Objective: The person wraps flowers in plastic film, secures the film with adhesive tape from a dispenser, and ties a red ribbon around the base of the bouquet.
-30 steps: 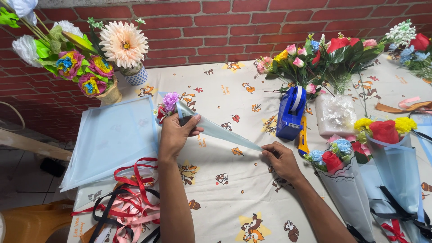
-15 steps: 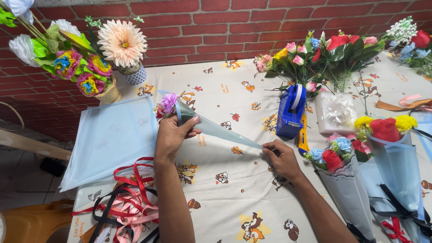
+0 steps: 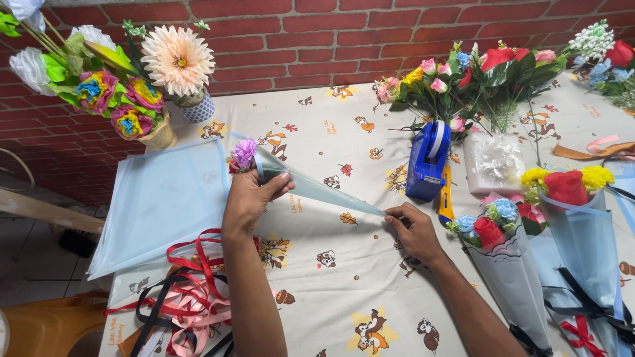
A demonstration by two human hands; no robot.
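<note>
Pale blue translucent wrapping paper, rolled into a narrow cone (image 3: 311, 188), lies slanted just above the worktop (image 3: 344, 291), which wears a cream cloth printed with cartoon animals; a purple paper flower (image 3: 244, 152) pokes from the cone's wide mouth; the left hand (image 3: 251, 195) is closed around that wide end, thumb pressed over the top; the right hand (image 3: 413, 231) pinches the pointed tip between fingertips and thumb, low near the cloth; a stack of flat pale blue sheets (image 3: 165, 198) lies just left of the left hand and overhangs the worktop's left edge; a tangle of red, pink and black ribbons (image 3: 188, 297) sits by the near-left edge, under the left forearm; a blue tape dispenser (image 3: 428, 162) stands just beyond the right hand; two finished blue-wrapped bouquets (image 3: 542, 264) crowd the right side; bare cloth stays open between and in front of the forearms.
</note>
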